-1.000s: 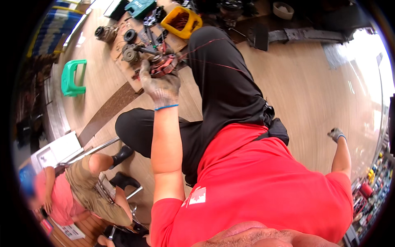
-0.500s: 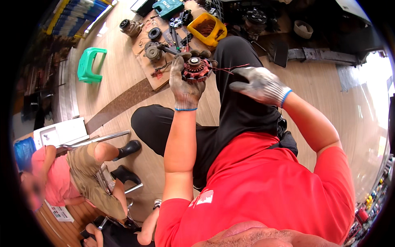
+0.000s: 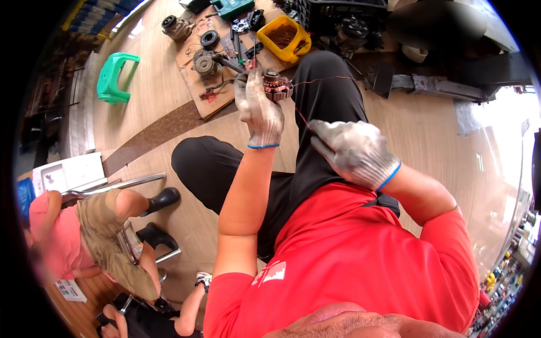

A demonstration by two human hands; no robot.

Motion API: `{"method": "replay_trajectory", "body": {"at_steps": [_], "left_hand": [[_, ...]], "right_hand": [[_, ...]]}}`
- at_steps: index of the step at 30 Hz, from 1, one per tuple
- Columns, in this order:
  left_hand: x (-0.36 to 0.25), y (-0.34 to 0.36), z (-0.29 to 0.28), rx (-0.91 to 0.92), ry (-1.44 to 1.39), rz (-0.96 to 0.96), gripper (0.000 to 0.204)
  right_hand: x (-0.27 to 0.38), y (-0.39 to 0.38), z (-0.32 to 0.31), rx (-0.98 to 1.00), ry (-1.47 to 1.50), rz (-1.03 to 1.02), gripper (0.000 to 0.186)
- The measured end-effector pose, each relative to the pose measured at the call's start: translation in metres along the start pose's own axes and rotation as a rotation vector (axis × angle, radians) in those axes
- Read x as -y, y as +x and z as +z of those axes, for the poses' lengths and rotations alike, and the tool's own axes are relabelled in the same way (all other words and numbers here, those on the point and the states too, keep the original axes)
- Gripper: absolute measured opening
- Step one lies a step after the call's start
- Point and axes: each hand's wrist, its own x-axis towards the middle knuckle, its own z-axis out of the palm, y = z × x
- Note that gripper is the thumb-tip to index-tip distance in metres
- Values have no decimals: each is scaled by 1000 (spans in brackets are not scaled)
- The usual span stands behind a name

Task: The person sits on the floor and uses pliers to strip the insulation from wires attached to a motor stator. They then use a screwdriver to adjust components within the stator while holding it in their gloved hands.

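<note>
My gloved left hand (image 3: 259, 110) grips a motor part (image 3: 276, 85) wound with red copper wire, with a dark metal hub on top, held just above my raised knee. My gloved right hand (image 3: 352, 149) is lower and to the right, its fingers closed on a thin red wire (image 3: 303, 116) that runs up to the part. Another thin red strand loops off to the right. Behind my left hand, a cardboard sheet (image 3: 217, 102) carries several dismantled parts, among them a round housing (image 3: 205, 66).
A yellow cut-open container (image 3: 283, 53) sits beyond my knee, near a black crate (image 3: 341, 8). A green stool (image 3: 114, 78), a white sink (image 3: 67, 172) and a long metal bar (image 3: 438, 84) surround me. A person in pink (image 3: 56, 236) sits at left; another lies below.
My right hand has come in from the far right and now pulls back along the wire, slightly below where it was. My left hand has turned the wound part more upright.
</note>
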Motion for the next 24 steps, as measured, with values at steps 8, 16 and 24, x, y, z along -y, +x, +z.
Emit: {"method": "replay_trajectory", "body": {"at_steps": [8,16,24], "left_hand": [[-10,14,-3,-125,-436,-327,25],[-17,8,-2,151,-291,-369,21],[10,11,2,-218,363,213,25]], "right_hand": [[-51,-13,24,-152,-220,86,23],[-105,-5,-31,-328,-404,262,34],[-49,-46,-59,-359,-339,73,22]]}}
